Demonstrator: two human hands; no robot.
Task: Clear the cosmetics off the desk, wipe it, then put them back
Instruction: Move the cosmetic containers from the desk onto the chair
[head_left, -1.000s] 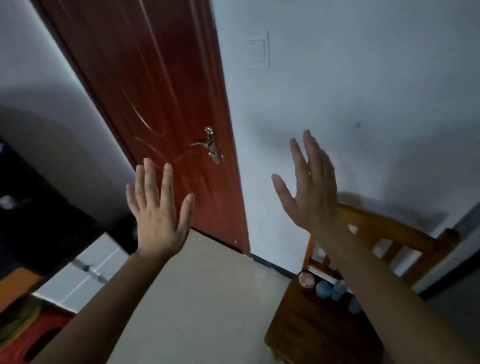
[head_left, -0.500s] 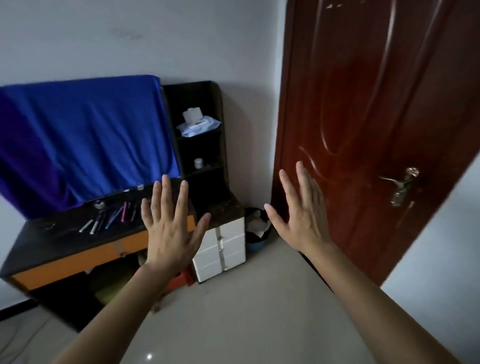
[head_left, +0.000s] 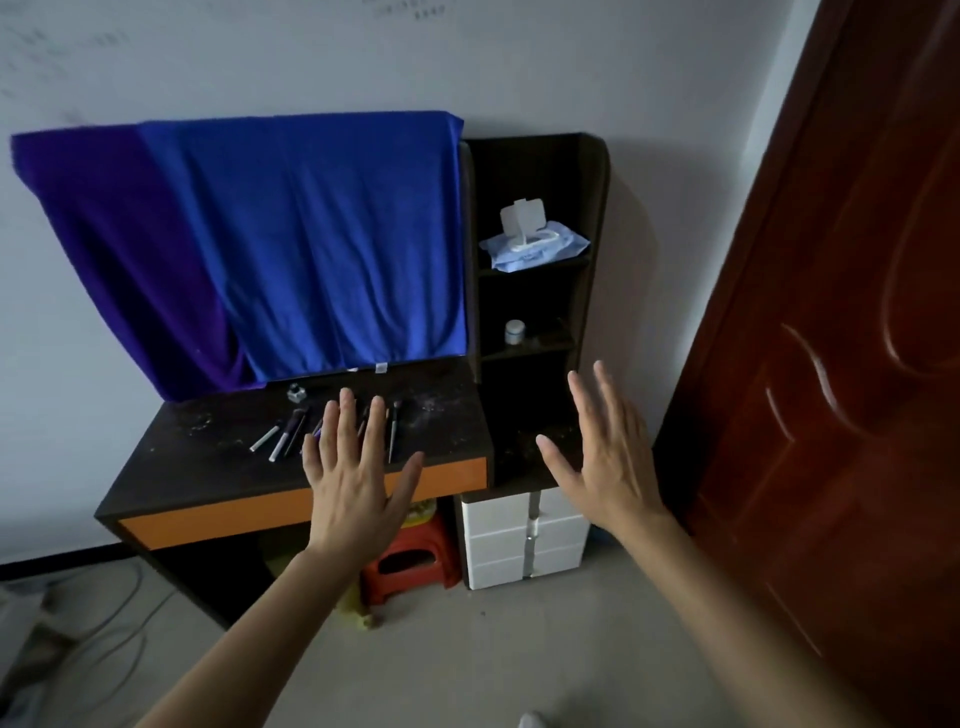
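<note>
Both hands are raised in front of the camera, backs toward the viewer, well apart from each other. The left hand (head_left: 353, 483) has a fully open grip: fingers straight and spread, holding nothing. The right hand (head_left: 608, 462) is the same, fingers straight, thumb out to the left, holding nothing. Neither hand touches the desk (head_left: 197, 462), a dark top with an orange front edge that stands against the far wall. The cosmetics (head_left: 265, 439) lie in a loose row on the middle of the desk: slim stick-shaped items, possibly brushes or pencils, though the view is too dim to tell which. Several are partly hidden behind the left fingers (head_left: 347, 415). A small bottle (head_left: 296, 393) stands just beyond them, near the lower hem of a blue cloth (head_left: 322, 239) that hangs over the back of the desk. Pale dust or specks show on the dark top. To the right of the cloth a dark shelf (head_left: 592, 208) carries a wipes pack (head_left: 535, 244) with its lid flipped up, and one level below it a small jar (head_left: 515, 331). White drawers (head_left: 498, 540) stand on the floor under the shelf. A red stool (head_left: 410, 561) sits just left of them beneath the desk. A brown door (head_left: 831, 364) fills the right edge. Cables (head_left: 104, 613) lie on the floor at near left.
</note>
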